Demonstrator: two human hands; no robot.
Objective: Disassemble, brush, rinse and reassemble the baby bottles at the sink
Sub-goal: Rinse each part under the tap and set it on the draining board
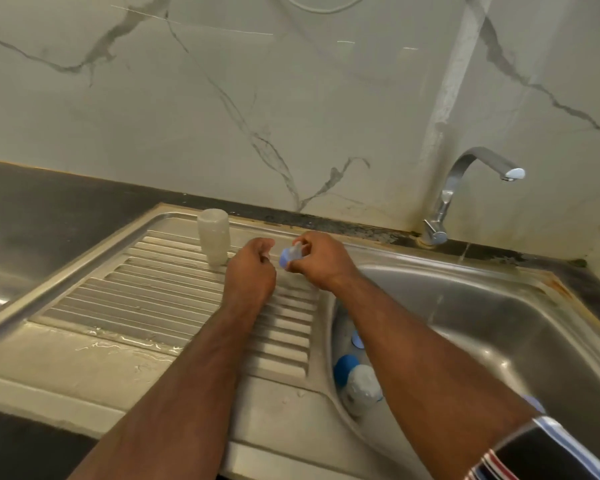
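Note:
My right hand (321,259) grips a small blue bottle ring with a clear teat (289,256) above the ribbed drainboard (146,292). My left hand (252,271) hovers just left of it with fingers curled, holding nothing that I can see. A clear bottle body (213,240) stands upside down at the back of the drainboard. In the sink basin (482,323), near its left wall, lie a frosted bottle (361,388), a blue cap (346,368) and a small blue disc (357,340), partly hidden by my right forearm.
The faucet (478,188) curves over the basin at the back right, with no water running. A marble-pattern wall rises behind. Dark countertop (49,209) lies to the left. Water puddles sit at the drainboard's front edge (129,344).

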